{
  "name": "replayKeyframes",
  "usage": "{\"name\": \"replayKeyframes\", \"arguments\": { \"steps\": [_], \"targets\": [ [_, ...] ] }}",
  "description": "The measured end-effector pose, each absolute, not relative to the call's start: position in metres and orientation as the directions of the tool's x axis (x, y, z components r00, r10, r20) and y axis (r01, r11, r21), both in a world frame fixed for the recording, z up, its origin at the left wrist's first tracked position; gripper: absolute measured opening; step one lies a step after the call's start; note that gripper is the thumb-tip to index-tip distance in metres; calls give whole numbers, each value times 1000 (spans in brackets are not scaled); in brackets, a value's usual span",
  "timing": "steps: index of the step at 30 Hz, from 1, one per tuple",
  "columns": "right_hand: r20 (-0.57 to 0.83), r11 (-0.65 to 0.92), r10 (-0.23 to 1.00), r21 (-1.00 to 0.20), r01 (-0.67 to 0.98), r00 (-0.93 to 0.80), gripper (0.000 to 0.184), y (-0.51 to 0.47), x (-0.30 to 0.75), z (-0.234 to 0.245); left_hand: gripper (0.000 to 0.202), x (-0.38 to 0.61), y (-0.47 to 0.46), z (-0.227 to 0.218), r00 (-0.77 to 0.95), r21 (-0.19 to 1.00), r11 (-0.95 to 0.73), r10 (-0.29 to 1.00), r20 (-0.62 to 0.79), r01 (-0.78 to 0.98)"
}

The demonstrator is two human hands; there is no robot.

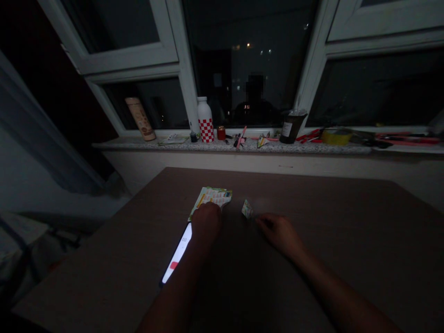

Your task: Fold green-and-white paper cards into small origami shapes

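The left hand [208, 218], finger grip unclear, covers white-green printed paper [215, 197], the right hand [280, 232] rests, fingers pressed together, beside small patterned folded paper [247, 209], and a clear-lidded plastic cup [290, 130] looks dark inside.

Dim throughout; window [215, 37] near-black, few pinpoint lights, pixelated block mid-glass. Phone [178, 256] screen brightest, washed white. Table [347, 203] murky, near side darkest. Yellow tape [336, 138] blurred; edges stretched.

I can make out only what look like two zeros, "00", on the bright white screen of a slim dark-edged phone [178, 254], lower left of centre. Tiny print on the white-and-green paper sheet [217, 196] at centre is too small to read, as is the pale label [286, 129] on a dark plastic cup [295, 125], upper right of centre.
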State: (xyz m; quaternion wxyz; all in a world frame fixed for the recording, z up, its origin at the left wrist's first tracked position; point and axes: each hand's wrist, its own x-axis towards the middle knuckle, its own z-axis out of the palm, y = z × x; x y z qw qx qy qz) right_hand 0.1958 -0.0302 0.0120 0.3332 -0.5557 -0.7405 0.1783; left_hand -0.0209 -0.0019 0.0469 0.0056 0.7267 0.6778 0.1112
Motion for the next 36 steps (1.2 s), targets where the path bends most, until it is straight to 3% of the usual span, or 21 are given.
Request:
{"name": "replayKeyframes", "arguments": {
  "steps": [4,8,10,13,15,20,25,36],
  "targets": [
    [317,348,932,-652,673,-174,22,-44,194,24,27,-21,-7,56,87,173,-152,938,336,973],
    [265,307,951,-771,558,-157,21,-62,200,23,23,-11,-24,63,124,317,-297,875,468,901],
    [245,264,964,-856,444,-101,36,-70,206,17,24,-1,-37,60,206,393,-430,844,496,813],
    [224,229,973,-939,258,-49,73,-81,216,7,22,18,-60,51,380,503,-585,805,455,637],
    [144,149,989,-972,182,-37,76,-87,220,5,22,28,-73,43,448,575,-610,791,416,544],
    [47,45,994,-999,-17,-101,55,-101,220,12,27,42,-84,30,478,770,-465,845,239,437],
    [8,7,998,-1000,-20,-63,47,-107,217,15,29,46,-82,27,465,841,-340,877,122,421],
    [13,0,992,-995,-98,-125,38,-107,219,-1,22,46,-78,22,371,914,-269,917,146,304]
  ]
}}
